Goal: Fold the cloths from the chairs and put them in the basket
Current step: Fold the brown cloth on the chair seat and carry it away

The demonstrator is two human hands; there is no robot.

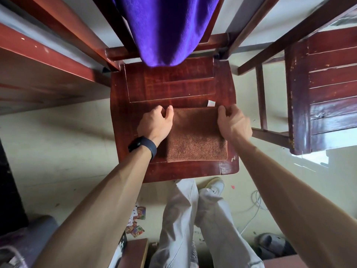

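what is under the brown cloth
The chair seat, its wood showing all round the brown cloth. A white tag peeks out at the far edge. Anything between cloth and seat is covered.

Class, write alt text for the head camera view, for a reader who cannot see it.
A person's left grip and right grip, both bare hands, pinch the far corners of a folded brown cloth lying on a red-brown wooden chair seat. A purple cloth hangs down at that chair's back, and a second wooden chair stands to the right.
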